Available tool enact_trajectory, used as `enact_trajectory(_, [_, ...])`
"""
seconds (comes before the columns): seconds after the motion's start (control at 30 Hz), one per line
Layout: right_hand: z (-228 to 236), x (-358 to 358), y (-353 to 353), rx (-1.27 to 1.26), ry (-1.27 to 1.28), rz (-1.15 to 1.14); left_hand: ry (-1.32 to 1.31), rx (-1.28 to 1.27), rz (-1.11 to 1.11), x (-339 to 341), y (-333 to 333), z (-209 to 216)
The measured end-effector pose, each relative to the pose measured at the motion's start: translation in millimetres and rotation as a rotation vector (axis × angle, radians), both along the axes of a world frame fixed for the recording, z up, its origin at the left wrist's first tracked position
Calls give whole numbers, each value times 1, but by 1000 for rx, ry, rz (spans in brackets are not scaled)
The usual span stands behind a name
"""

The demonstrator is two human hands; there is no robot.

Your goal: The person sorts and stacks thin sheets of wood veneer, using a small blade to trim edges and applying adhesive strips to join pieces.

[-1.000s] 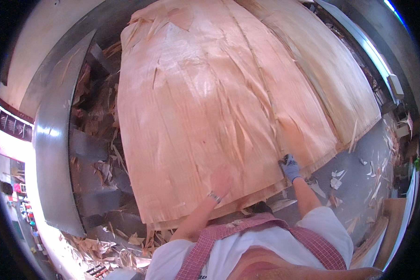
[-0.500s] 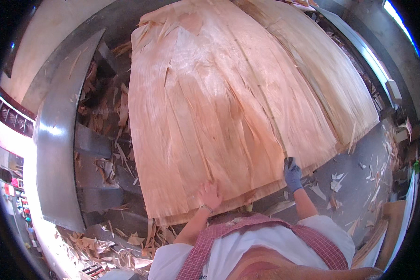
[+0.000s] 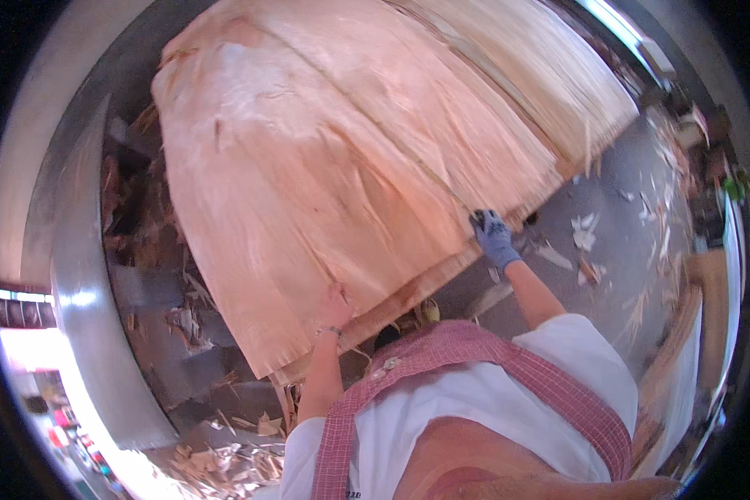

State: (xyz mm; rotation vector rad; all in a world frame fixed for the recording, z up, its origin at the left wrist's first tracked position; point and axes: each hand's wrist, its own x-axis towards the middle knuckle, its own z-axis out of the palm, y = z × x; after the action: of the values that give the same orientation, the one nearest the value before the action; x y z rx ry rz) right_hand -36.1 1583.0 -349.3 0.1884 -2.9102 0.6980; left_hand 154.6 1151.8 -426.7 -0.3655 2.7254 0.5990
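A large stack of thin, pale pinkish wood veneer sheets (image 3: pixel 308 192) spreads out before me, its top sheet rippled and creased. My left hand (image 3: pixel 337 307) is bare and rests on the top sheet close to the near edge; its fingers are somewhat blurred and look extended. In a grey-blue glove, my right hand (image 3: pixel 495 237) is closed round the dark near end of a long thin stick (image 3: pixel 408 152). The stick lies across the veneer, running away toward the far left. That glove is at the stack's near right edge.
A second veneer stack (image 3: pixel 542 67) lies at the far right. On the left stands a smooth metal panel (image 3: pixel 79 250), with a dark gap full of scraps beside it. Veneer scraps (image 3: pixel 585 232) litter the grey floor at right, and more scraps (image 3: pixel 217 471) heap at lower left.
The view has turned, so the stack appears tilted and farther left. Both hands stay at the near edge, the right still holding the stick. The left hand's fingers look less spread.
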Motion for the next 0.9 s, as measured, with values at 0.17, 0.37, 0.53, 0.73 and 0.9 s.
enact_trajectory(0.17, [19, 25, 18, -75, -96, -24, 230, 202, 110, -48, 83, 80])
enact_trajectory(0.37, [85, 56, -27, -412, -379, 275, -295, 1632, 760, -113, 214, 155])
enact_trajectory(0.53, [11, -84, 92, 149, -62, -239, -134, 1559, 956, -131, 223, 143])
enact_trajectory(0.73, [-39, -170, 235, 233, -372, -535, 26, 1359, 1093, -135, 234, 99])
enact_trajectory(0.9, [-10, -171, 259, -65, -396, -323, 79, 1240, 1169, -139, 280, 108])
